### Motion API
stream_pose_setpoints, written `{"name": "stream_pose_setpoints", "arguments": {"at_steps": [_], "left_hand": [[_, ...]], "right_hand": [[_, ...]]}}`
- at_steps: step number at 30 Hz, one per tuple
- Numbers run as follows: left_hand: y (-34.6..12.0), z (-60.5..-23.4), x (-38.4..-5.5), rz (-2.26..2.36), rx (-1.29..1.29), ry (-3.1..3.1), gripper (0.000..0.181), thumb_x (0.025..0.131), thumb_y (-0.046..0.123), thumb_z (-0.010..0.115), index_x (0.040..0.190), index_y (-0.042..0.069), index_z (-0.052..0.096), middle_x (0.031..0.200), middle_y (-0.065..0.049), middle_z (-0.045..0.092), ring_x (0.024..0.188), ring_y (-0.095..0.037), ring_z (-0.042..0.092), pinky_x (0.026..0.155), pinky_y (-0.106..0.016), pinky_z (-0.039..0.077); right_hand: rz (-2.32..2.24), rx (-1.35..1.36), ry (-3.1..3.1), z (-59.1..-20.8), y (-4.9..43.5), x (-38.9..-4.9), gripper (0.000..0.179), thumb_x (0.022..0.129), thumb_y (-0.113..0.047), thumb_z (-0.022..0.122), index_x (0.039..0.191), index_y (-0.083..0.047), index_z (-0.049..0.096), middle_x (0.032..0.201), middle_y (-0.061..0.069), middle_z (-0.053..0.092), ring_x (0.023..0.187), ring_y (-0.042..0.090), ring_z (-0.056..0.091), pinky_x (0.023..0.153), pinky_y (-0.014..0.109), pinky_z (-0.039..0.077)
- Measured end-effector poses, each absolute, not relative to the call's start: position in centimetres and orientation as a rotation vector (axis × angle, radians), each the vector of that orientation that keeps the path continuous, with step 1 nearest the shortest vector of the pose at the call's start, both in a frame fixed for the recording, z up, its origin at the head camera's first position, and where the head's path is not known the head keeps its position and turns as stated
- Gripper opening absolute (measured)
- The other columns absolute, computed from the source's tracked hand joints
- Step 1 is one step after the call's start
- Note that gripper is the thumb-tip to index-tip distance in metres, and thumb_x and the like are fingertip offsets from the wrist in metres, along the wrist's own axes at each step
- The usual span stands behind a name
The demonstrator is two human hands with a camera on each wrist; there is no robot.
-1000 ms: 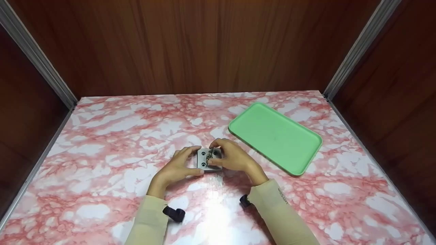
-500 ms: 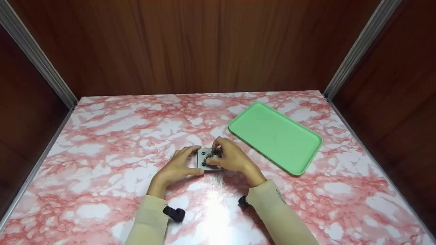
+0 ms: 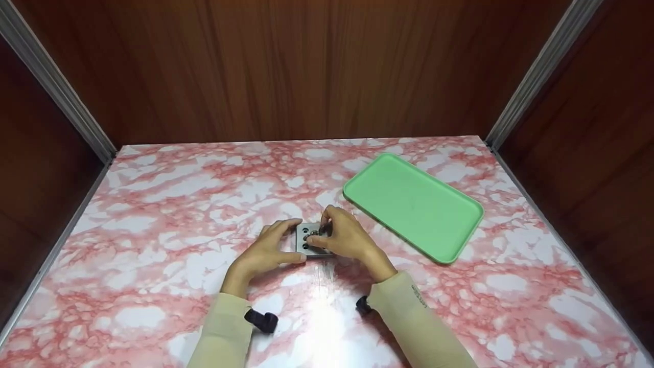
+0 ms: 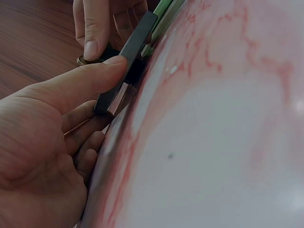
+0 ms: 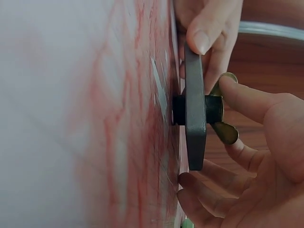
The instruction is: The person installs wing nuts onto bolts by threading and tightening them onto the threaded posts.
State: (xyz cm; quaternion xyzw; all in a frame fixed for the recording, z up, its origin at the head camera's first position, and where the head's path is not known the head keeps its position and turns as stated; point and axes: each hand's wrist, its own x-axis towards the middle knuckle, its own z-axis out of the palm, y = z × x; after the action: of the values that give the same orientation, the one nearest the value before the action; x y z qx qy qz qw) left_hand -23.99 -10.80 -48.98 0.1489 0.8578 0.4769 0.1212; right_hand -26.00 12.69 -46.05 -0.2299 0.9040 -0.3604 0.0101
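Observation:
A small grey square plate [image 3: 300, 240] with holes near its corners stands slightly raised off the table on a black base piece [image 5: 179, 110]. At its centre a brass wing nut [image 5: 227, 133] sits on a black collar [image 5: 214, 109]. My left hand [image 3: 261, 254] grips the plate from the left, thumb on the near edge and fingers at the far edge. From the right, my right hand [image 3: 351, 236] holds the wing nut's wings between thumb and fingers, partly covering the plate in the head view. In the right wrist view the right thumb touches the upper wing.
A light green tray [image 3: 414, 209] lies at an angle to the right of and beyond the hands. The table [image 3: 153, 266] has a red and white marbled top. Brown wood panels [image 3: 306, 71] rise behind it and at both sides.
My right hand has turned the wing nut, its thumb shifting slightly left and its fingers slightly right and back. My left hand and the plate have stayed in place.

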Motion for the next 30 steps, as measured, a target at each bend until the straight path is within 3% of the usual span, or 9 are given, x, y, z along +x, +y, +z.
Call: {"name": "stream_pose_setpoints", "arguments": {"at_steps": [30], "left_hand": [[-10.82,-48.81,-23.87,1.406,0.433,2.491,0.090,0.086,0.028,0.090,0.163,0.024,0.044,0.157,-0.003,0.049,0.142,-0.027,0.039,0.118,-0.054,0.036]], "right_hand": [[-1.144,-0.666,2.834,-46.02,12.22,-25.75,0.035,0.095,-0.028,0.083,0.085,-0.009,0.055,0.081,0.003,0.053,0.072,0.016,0.046,0.068,0.034,0.039]]}}
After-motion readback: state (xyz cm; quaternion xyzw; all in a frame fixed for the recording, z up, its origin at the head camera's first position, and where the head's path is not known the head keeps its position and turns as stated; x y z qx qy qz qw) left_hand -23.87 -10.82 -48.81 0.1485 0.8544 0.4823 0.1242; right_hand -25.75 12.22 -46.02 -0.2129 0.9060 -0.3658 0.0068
